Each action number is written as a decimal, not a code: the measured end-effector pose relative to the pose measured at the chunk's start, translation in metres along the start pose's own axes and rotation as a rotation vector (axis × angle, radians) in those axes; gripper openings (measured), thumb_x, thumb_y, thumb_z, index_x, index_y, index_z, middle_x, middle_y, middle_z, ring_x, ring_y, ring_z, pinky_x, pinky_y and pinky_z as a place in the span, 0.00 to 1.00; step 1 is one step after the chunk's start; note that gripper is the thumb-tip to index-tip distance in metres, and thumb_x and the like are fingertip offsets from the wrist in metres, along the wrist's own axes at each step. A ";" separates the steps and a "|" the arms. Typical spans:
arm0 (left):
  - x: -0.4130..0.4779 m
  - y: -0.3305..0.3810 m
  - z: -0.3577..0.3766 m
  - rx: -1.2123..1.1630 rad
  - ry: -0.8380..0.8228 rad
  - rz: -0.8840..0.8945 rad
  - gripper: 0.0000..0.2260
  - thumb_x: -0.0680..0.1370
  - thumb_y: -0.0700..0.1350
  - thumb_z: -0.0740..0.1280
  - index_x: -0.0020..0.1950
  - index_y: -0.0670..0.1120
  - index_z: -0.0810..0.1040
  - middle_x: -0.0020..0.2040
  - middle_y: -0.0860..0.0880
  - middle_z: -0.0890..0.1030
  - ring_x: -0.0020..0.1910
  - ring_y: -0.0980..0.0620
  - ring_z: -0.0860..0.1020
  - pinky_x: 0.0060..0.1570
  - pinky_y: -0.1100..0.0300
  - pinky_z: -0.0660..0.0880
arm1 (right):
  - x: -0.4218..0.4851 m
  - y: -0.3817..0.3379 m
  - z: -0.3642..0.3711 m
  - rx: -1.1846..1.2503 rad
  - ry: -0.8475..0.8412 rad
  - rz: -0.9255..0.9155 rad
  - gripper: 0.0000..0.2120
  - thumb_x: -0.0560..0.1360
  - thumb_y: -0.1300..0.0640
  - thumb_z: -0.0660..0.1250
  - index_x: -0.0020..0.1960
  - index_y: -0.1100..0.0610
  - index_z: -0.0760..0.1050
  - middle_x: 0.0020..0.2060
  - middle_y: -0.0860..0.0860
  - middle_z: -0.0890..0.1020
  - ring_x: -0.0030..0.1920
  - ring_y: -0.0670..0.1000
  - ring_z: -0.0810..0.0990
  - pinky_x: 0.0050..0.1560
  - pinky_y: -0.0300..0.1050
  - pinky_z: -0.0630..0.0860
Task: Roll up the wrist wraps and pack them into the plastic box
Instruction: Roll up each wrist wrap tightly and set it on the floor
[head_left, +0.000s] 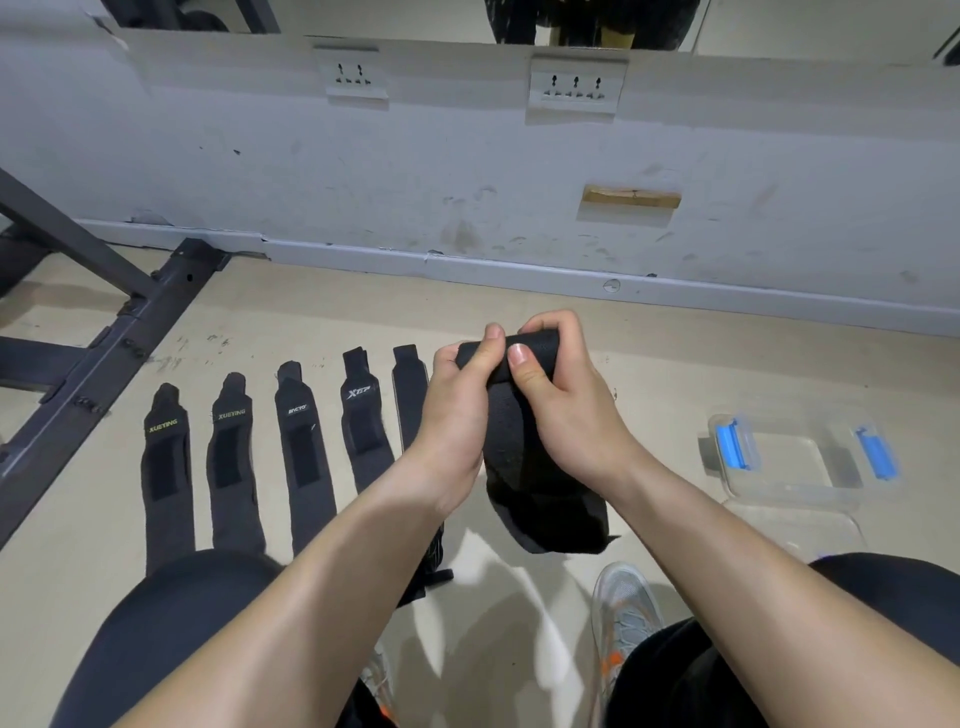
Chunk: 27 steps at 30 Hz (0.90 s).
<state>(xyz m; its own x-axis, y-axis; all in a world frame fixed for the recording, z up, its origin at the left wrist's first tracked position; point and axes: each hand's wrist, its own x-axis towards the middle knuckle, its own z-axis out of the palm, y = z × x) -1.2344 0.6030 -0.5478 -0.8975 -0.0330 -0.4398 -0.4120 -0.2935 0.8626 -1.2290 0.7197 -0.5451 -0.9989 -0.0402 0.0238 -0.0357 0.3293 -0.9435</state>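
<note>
Both hands hold one black wrist wrap (524, 467) above the floor. My left hand (457, 410) and my right hand (558, 389) pinch its rolled top end, thumbs toward me, while the loose tail hangs down between my wrists. Several more black wrist wraps lie flat in a row on the floor to the left, among them one marked XUEYING (166, 467) and one marked XTEP (363, 421). A clear plastic box (795, 486) with blue clips stands open on the floor at the right, and its clear lid (800, 525) lies in front of it.
A dark metal gym frame (119, 332) runs diagonally across the floor at the left. The scuffed white wall and baseboard (467, 265) stand close behind the wraps. My knees and a grey shoe (623, 603) fill the bottom of the view.
</note>
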 end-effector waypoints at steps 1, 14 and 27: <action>0.001 0.000 0.000 -0.003 0.017 0.010 0.24 0.80 0.57 0.70 0.68 0.43 0.71 0.55 0.42 0.86 0.53 0.43 0.86 0.59 0.43 0.81 | 0.000 -0.002 0.000 0.010 -0.005 0.030 0.07 0.84 0.49 0.62 0.60 0.47 0.67 0.47 0.43 0.80 0.46 0.42 0.78 0.46 0.38 0.72; 0.003 -0.002 0.001 0.196 0.080 0.147 0.39 0.68 0.73 0.68 0.71 0.52 0.66 0.62 0.48 0.82 0.62 0.47 0.81 0.66 0.43 0.75 | 0.000 -0.003 0.006 0.258 0.025 0.296 0.22 0.81 0.32 0.53 0.61 0.48 0.71 0.54 0.46 0.82 0.56 0.48 0.82 0.63 0.54 0.77; 0.014 0.008 -0.015 0.187 -0.146 0.130 0.19 0.78 0.55 0.72 0.62 0.43 0.79 0.55 0.44 0.86 0.56 0.45 0.85 0.60 0.46 0.79 | 0.013 0.007 -0.012 0.312 -0.043 0.061 0.03 0.84 0.58 0.63 0.56 0.51 0.73 0.42 0.50 0.81 0.44 0.49 0.80 0.47 0.51 0.77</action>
<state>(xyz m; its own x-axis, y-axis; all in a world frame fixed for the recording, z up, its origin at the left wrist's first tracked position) -1.2479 0.5856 -0.5509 -0.9523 0.0830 -0.2935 -0.3017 -0.1133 0.9467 -1.2422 0.7328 -0.5479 -0.9965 -0.0716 -0.0436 0.0417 0.0273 -0.9988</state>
